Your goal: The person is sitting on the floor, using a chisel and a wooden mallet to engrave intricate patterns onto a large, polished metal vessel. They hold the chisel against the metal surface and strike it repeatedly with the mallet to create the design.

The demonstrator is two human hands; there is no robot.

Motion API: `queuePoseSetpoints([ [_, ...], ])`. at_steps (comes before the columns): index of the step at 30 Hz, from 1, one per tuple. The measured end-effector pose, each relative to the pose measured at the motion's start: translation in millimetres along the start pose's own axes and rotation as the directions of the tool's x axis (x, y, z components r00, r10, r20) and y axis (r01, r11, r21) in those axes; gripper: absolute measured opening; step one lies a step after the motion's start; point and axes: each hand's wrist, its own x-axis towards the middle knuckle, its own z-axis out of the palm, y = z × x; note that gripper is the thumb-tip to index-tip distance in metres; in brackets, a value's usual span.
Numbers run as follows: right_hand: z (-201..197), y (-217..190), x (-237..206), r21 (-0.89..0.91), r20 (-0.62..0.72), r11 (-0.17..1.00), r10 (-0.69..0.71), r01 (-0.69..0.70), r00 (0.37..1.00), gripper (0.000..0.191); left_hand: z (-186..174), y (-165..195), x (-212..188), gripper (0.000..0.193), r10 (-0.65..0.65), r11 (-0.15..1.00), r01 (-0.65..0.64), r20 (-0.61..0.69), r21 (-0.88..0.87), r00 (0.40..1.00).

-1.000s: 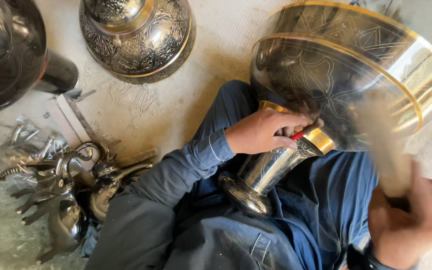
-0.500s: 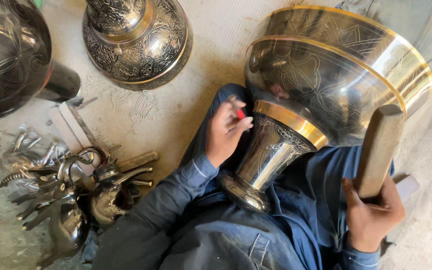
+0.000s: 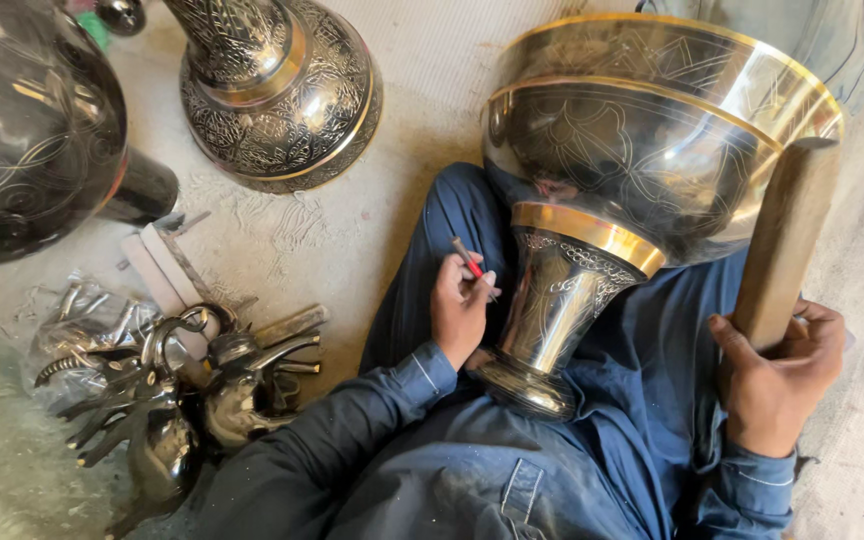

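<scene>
A large engraved metal goblet-shaped vessel [image 3: 652, 150], silver with gold bands, rests on my lap with its foot [image 3: 527, 385] toward me. My left hand [image 3: 462, 305] sits beside the stem and holds a thin red-tipped tool [image 3: 469, 262] between the fingers. My right hand [image 3: 777, 375] grips a wooden mallet handle [image 3: 787, 240] that stands upright against the bowl's right side. I wear blue clothing [image 3: 512, 470].
A dark engraved vase base [image 3: 282, 90] stands at top centre. A big dark vessel [image 3: 27, 130] fills the top left. Several small metal handles and spouts [image 3: 182, 390] lie on the floor at left, beside flat metal strips [image 3: 162, 275].
My left hand let go of the vessel's neck and drew back beside the stem with the thin tool. My right hand brought the wooden mallet upright, now still.
</scene>
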Motion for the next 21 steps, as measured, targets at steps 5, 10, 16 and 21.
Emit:
queuePoseSetpoints([
  [5,-5,-4,-3,-0.07,-0.037,0.997,-0.013,0.011,0.999,0.048,5,9,8,0.023,0.066,0.998,-0.063,0.101,-0.026,0.993],
  [10,-9,-22,-12,0.004,0.001,1.0,0.022,-0.022,1.0,0.038,27,20,23,0.025,0.116,0.98,-0.08,0.195,-0.185,0.974],
  [16,3,-55,-1,-0.013,0.141,0.992,0.124,-0.124,0.982,0.064,50,26,44,0.031,0.207,0.928,-0.092,0.295,-0.361,0.933],
  [21,6,-106,16,-0.221,0.273,0.972,-0.019,0.082,0.962,0.032,53,29,35,0.034,0.167,0.946,-0.06,0.322,-0.318,0.932],
])
